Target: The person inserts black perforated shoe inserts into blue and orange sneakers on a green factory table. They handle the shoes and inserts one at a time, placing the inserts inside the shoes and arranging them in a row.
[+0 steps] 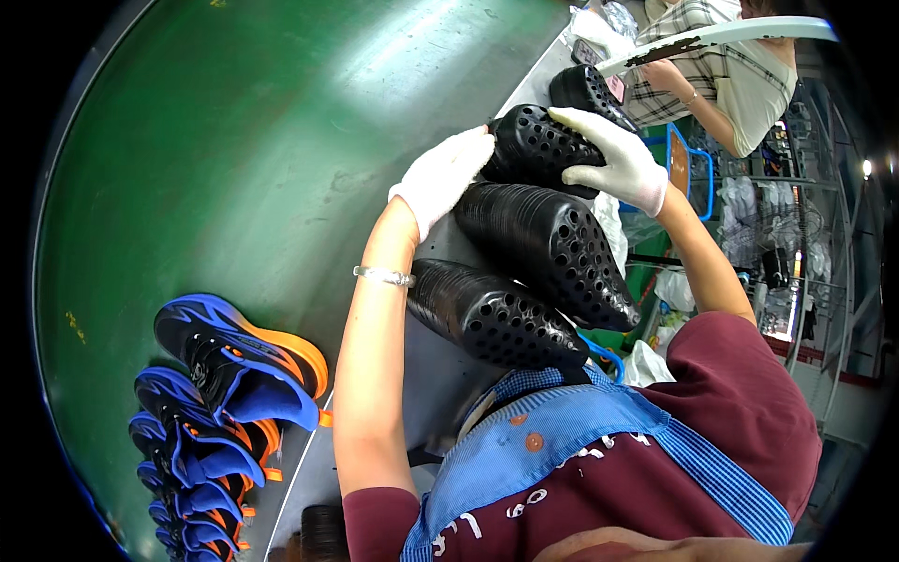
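Both my hands wear white gloves and hold a short stack of black perforated shoe inserts between them. Extended against the stack's left end are the fingers of my left hand, their tips partly hidden behind it. My right hand spans the holed, rounded end, thumb below and fingers above. Just nearer to me lies a longer nested stack of the same inserts, its holed end to the right. Nearer still is another such stack. Beyond my right hand sits one more black holed stack.
A row of black and blue shoes with orange soles stands on the green belt at the lower left. At upper right, a co-worker sits behind a curved white bar. Racks with bagged items stand on the right.
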Demonstrator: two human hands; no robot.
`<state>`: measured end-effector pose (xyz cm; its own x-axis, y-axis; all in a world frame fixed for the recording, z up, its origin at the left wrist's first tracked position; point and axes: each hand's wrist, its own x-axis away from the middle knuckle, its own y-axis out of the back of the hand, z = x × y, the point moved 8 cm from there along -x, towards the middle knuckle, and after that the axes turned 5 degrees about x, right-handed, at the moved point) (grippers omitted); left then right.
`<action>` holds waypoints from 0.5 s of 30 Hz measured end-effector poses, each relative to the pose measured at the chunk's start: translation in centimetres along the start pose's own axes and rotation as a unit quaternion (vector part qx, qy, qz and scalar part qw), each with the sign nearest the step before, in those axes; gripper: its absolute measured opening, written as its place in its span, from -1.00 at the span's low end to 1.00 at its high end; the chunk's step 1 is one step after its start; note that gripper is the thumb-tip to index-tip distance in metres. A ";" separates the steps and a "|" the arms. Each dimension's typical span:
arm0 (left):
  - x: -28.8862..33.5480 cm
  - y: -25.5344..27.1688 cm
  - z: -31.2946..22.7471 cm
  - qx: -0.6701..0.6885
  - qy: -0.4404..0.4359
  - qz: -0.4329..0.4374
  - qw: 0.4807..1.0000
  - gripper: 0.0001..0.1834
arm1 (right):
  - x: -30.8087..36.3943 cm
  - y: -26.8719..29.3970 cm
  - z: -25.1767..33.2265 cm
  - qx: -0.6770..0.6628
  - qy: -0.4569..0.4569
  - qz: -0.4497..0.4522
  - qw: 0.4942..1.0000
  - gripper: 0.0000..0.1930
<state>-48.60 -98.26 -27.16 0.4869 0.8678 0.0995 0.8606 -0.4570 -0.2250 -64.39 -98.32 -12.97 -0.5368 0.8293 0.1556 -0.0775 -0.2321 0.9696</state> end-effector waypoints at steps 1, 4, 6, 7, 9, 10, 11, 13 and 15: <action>-0.2 -0.2 -0.3 -0.015 0.003 0.008 1.000 -0.28 | -0.2 0.1 0.3 0.011 0.013 -0.006 1.000 -0.25; -0.8 -0.5 -0.4 -0.016 0.004 0.026 1.000 -0.30 | -0.4 -0.6 0.8 0.005 -0.007 -0.001 1.000 -0.28; -1.0 -1.1 -1.1 -0.048 0.011 0.030 0.998 -0.31 | 0.0 -0.7 0.1 -0.027 -0.026 -0.013 0.999 -0.30; -1.0 -1.1 -1.6 -0.084 0.014 0.031 0.996 -0.32 | 0.1 -0.7 0.0 -0.023 -0.031 -0.014 0.999 -0.30; -0.9 -0.8 -1.0 -0.094 0.020 0.018 0.995 -0.34 | -0.1 -0.8 0.3 -0.020 -0.032 -0.018 0.999 -0.32; -0.9 -0.6 -0.9 -0.105 0.030 0.004 0.994 -0.36 | 0.0 -1.1 0.0 -0.022 -0.036 -0.020 0.999 -0.35; -0.7 -0.5 -0.9 -0.103 0.028 0.009 0.994 -0.36 | -0.2 -1.0 -0.2 -0.019 -0.041 -0.019 0.999 -0.35; 0.3 1.4 -1.4 -0.080 -0.007 -0.068 0.995 -0.41 | -0.5 -0.9 -0.3 -0.022 -0.034 -0.024 0.999 -0.36; 1.8 3.0 -1.3 -0.025 -0.019 -0.139 0.990 -0.46 | -0.7 -0.7 -0.4 -0.016 -0.036 -0.021 0.999 -0.38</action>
<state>-44.93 -98.32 -26.41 0.2248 0.9678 0.1133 0.9672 -0.2076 -0.1463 -64.33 -98.96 -13.80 -0.4699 0.8732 0.1289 -0.1256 -0.2107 0.9694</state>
